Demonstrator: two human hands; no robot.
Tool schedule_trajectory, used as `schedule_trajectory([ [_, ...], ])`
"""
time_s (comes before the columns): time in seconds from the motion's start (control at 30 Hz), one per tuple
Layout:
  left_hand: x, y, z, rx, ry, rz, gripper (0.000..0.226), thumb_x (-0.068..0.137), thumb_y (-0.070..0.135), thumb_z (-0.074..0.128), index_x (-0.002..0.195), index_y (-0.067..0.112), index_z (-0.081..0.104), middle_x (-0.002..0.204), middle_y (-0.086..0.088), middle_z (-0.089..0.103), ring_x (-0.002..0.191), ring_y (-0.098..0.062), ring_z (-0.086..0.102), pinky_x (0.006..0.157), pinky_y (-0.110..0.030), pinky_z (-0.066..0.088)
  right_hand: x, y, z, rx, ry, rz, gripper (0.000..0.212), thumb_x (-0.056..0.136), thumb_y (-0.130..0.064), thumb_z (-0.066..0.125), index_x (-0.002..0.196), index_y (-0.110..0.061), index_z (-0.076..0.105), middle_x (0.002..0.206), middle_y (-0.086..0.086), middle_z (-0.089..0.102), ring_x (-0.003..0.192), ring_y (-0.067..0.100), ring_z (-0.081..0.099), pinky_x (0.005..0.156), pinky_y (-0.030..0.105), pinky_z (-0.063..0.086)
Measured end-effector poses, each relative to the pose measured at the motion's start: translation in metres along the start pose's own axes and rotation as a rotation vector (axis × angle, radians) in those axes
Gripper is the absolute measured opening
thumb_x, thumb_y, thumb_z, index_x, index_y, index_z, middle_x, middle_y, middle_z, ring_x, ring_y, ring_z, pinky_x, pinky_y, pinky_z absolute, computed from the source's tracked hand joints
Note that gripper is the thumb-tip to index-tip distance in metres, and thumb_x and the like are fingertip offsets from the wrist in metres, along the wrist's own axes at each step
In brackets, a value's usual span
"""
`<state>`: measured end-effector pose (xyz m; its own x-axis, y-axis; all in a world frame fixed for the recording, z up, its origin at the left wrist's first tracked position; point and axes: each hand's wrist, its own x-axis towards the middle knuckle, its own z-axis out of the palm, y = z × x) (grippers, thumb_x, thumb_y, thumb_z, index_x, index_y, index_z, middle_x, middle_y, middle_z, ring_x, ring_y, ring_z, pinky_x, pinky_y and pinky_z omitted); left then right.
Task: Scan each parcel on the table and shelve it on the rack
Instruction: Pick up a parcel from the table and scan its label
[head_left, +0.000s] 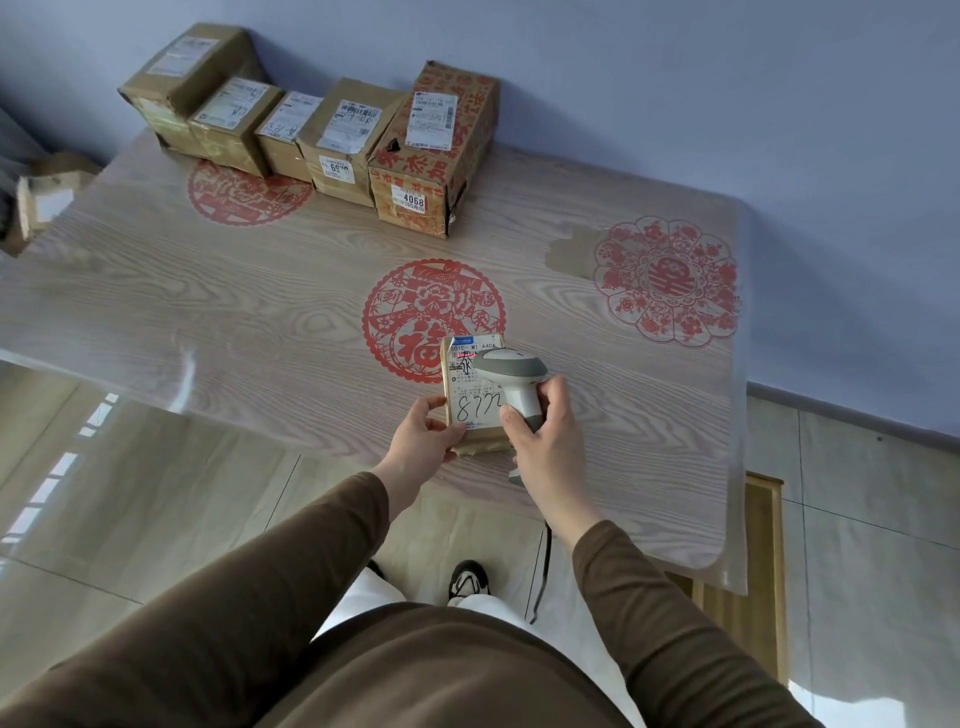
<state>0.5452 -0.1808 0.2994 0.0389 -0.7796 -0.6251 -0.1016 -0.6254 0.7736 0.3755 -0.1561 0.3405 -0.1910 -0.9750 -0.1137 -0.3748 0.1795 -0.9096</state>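
Observation:
A small brown parcel (470, 400) with a white label marked in black handwriting is held over the near edge of the table (260, 322). My left hand (423, 434) grips its lower left corner. My right hand (543, 431) holds a grey and white barcode scanner (511, 374) by the handle, its head over the label. A red scan line lies across the barcode at the label's top. Several more brown parcels (332, 135) stand in a row at the table's far left edge against the wall.
The table has a wood-grain top with red paper-cut motifs under a clear plastic cover. The scanner's black cable (543, 566) hangs down past the table edge toward the tiled floor. A cardboard box (44, 200) sits off the table's left side. A blue wall runs behind.

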Motion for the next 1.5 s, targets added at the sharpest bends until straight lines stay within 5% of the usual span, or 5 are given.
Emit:
schedule_trajectory([
  [0.57, -0.002, -0.002, 0.0, 0.016, -0.005, -0.019, 0.052, 0.097, 0.019, 0.071, 0.144, 0.023, 0.049, 0.105, -0.008, 0.061, 0.087, -0.017, 0.064, 0.079, -0.029, 0.06, 0.041, 0.102, -0.088, 0.311, 0.364, 0.493, 0.018, 0.097, -0.025, 0.073, 0.109, -0.012, 0.069, 0.101, 0.004, 0.069, 0.101, 0.026, 0.065, 0.081, 0.034, 0.049],
  [0.9, -0.005, 0.0, 0.0, 0.086, 0.035, -0.022, 0.053, 0.097, 0.029, 0.07, 0.145, 0.029, 0.049, 0.12, -0.013, 0.065, 0.094, -0.017, 0.061, 0.077, -0.03, 0.053, 0.029, 0.099, -0.066, -0.184, 0.48, 0.415, 0.034, 0.09, -0.027, 0.07, 0.118, -0.008, 0.065, 0.122, 0.016, 0.064, 0.116, 0.036, 0.056, 0.1, 0.044, 0.044],
  [1.0, -0.008, 0.001, 0.001, 0.06, 0.027, -0.016, 0.056, 0.098, 0.028, 0.069, 0.148, 0.032, 0.045, 0.128, -0.002, 0.058, 0.108, -0.013, 0.059, 0.073, -0.022, 0.045, 0.013, 0.069, -0.036, -0.145, 0.295, 0.193, 0.025, 0.099, -0.023, 0.065, 0.122, -0.013, 0.065, 0.124, 0.007, 0.06, 0.118, 0.025, 0.053, 0.099, 0.036, 0.04],
  [1.27, -0.012, -0.002, -0.004, -0.027, -0.086, -0.04, 0.063, 0.106, 0.017, 0.054, 0.161, 0.036, 0.029, 0.134, 0.013, 0.069, 0.119, -0.012, 0.065, 0.106, -0.034, 0.05, 0.011, 0.009, 0.027, 0.213, -0.285, 0.415, 0.032, 0.113, -0.03, 0.041, 0.143, -0.021, 0.049, 0.113, -0.021, 0.052, 0.112, 0.005, 0.05, 0.088, 0.014, 0.04],
  [1.5, -0.045, 0.011, -0.072, -0.208, 0.059, 0.029, 0.056, 0.107, 0.009, 0.051, 0.156, 0.03, 0.037, 0.115, 0.017, 0.072, 0.08, 0.007, 0.07, 0.065, -0.011, 0.052, 0.013, -0.024, 0.084, 0.14, -0.44, 0.263, 0.034, 0.112, -0.028, 0.045, 0.143, -0.028, 0.057, 0.136, -0.011, 0.065, 0.118, 0.001, 0.059, 0.101, 0.03, 0.047],
])
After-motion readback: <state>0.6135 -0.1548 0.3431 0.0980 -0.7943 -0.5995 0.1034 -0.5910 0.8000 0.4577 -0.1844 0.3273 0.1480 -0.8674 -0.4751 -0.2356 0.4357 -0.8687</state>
